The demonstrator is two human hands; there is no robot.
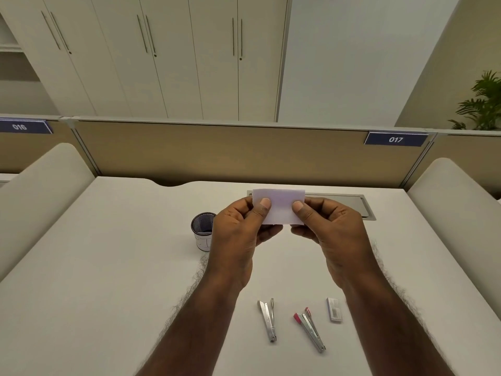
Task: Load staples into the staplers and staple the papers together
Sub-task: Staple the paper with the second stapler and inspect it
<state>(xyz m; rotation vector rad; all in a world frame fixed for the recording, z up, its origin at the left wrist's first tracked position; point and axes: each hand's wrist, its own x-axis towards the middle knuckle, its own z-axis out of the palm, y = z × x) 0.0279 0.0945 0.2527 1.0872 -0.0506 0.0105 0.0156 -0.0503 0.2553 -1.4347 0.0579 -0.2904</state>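
We have a single view, from a wide-angle camera worn on the head. It looks forward and down across the desk (pixel 113 267), so the near edge runs out of the bottom of the frame and both forearms enter from there. The left hand (pixel 238 232) and right hand (pixel 330 234) sit close to the lens, near the middle of the picture. Ahead, we face the partition (pixel 217 153) at the back of the desk, and above it the cupboards (pixel 162 55) farther off. The wide lens bends straight lines toward the edges, so the side panels lean inward. No second view shares the scene.
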